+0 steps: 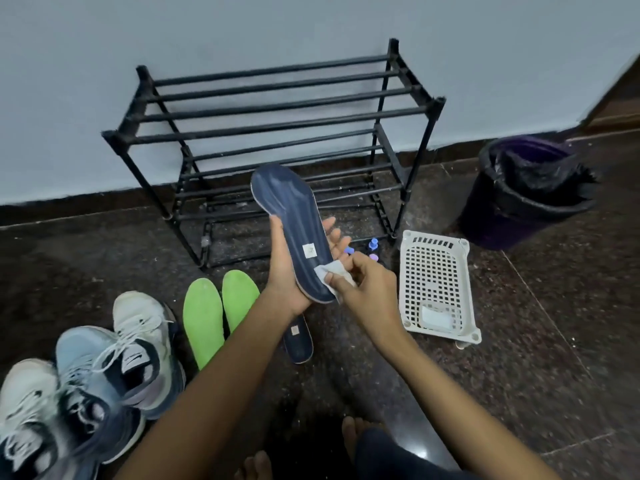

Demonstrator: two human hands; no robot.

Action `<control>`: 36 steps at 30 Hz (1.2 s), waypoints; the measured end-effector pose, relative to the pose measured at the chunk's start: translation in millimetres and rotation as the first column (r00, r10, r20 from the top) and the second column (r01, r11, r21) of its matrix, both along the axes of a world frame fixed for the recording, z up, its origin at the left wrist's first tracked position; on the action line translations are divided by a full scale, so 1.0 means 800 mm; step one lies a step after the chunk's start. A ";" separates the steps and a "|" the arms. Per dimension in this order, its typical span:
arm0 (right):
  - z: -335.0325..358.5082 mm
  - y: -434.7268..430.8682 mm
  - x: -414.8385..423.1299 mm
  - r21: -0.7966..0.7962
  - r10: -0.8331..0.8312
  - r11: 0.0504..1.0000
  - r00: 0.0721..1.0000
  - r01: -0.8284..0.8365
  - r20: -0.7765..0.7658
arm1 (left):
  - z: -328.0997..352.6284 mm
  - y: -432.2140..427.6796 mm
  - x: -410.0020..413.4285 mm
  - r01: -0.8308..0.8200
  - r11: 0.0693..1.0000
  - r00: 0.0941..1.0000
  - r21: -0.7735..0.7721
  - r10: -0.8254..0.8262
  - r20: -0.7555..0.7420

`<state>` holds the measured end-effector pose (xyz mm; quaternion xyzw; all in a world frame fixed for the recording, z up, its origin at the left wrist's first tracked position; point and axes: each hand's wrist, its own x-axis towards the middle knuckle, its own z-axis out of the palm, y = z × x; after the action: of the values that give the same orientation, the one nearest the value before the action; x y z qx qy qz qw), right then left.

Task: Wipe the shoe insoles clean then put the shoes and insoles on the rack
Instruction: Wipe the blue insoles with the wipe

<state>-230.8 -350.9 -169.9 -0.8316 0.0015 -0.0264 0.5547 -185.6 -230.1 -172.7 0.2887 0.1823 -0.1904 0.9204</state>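
Now in hand: blue insole (291, 220), left hand (282, 271) curled round it, held up before the rack (277, 125).
Right hand (367, 282): pinches white wipe (329, 270) against its heel.
Floor: green insoles (204, 317) and shoes (138, 348) at left.

This looks like a home, in a corner of a hallway or entry where footwear is kept. A black tubular shoe rack (277, 109) with several tiers stands against a plain pale blue-grey painted wall (242, 26), which meets a dark skirting (86, 202) and a dark speckled polished stone floor (519, 375). At near left, worn sneakers (114, 368) sit in a cluster on the floor, with a pair of green insoles (204, 320) just beside them. To the right lie a white plastic basket (436, 271) and, farther off, a bin (512, 216) lined with a black bag. Small bottles (373, 244) stand by the rack's foot. Bare feet (353, 434) rest on the floor at the near edge.
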 end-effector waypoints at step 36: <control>0.256 0.083 -0.112 -0.263 0.261 0.950 0.892 -0.169 0.368 | 0.257 0.075 -0.115 -0.129 0.992 0.912 0.001 0.118 0.393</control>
<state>-320.1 -284.7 34.6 -0.8608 -0.2071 -0.1332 0.4454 -277.6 -170.2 32.9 0.3212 0.0149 -0.0680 0.9445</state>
